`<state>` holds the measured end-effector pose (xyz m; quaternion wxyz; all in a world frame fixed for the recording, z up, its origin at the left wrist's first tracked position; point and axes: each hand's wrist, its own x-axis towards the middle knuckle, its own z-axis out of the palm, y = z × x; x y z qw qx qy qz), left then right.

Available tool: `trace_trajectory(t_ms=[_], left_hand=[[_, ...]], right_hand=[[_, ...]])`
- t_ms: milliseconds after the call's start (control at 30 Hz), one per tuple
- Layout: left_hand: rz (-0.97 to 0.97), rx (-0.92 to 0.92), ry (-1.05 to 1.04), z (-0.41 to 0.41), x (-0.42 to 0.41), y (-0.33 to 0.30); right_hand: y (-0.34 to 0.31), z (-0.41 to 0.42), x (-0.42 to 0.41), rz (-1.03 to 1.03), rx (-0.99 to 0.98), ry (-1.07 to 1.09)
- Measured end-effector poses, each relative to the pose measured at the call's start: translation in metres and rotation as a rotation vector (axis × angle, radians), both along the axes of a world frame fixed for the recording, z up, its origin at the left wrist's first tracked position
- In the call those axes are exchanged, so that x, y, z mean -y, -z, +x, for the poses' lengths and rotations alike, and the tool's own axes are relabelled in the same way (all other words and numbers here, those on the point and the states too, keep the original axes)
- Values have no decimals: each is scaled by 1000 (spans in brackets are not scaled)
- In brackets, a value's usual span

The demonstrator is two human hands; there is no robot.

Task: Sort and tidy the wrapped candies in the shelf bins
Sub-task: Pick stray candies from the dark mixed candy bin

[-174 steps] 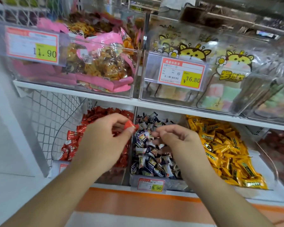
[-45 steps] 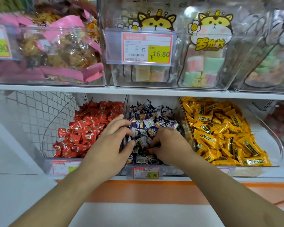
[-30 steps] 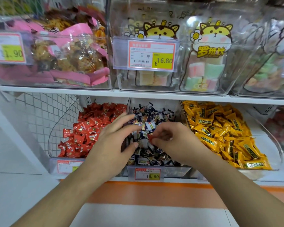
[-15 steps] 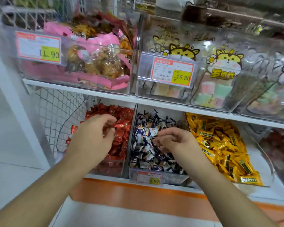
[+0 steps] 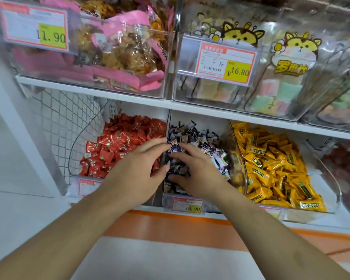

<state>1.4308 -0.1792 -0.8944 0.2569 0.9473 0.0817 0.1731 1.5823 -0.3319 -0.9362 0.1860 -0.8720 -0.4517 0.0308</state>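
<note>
I see both hands in the middle bin (image 5: 192, 206) of the lower shelf, over the dark candies (image 5: 207, 147). My left hand (image 5: 138, 168) crosses the divider from the red-candy side; its fingers reach forward, loosely bent, and the tips meet a purple candy (image 5: 175, 148), but I cannot tell whether the grip is pinching it or only touching. My right hand (image 5: 196, 170) lies just right of the left, palm down with fingers spread flat on the pile, grip released; it hides the candies beneath it. Left of the left hand sit the red candies (image 5: 117, 146), partly covered by that hand and wrist. Right of the right hand lie the yellow candies (image 5: 275, 164) in their own bin. The near price tag (image 5: 187, 206) under my wrists is blurred, its first digits unclear. Above, the upper bins are cut off by the frame; the far-right lower bin is only a dark red blur
</note>
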Motion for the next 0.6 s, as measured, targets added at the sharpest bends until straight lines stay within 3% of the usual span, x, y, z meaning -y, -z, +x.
trace_trajectory(t_ms=[100, 300, 433, 600], left_hand=[[2, 15, 10, 0, -3, 1], [9, 23, 15, 2, -5, 5], [3, 26, 11, 2, -5, 6], [6, 16, 2, 3, -3, 6]], right_hand=[[2, 11, 2, 18, 137, 43], [-7, 24, 11, 68, 216, 202], [-21, 31, 18, 129, 202, 324], [-39, 19, 19, 143, 148, 236]])
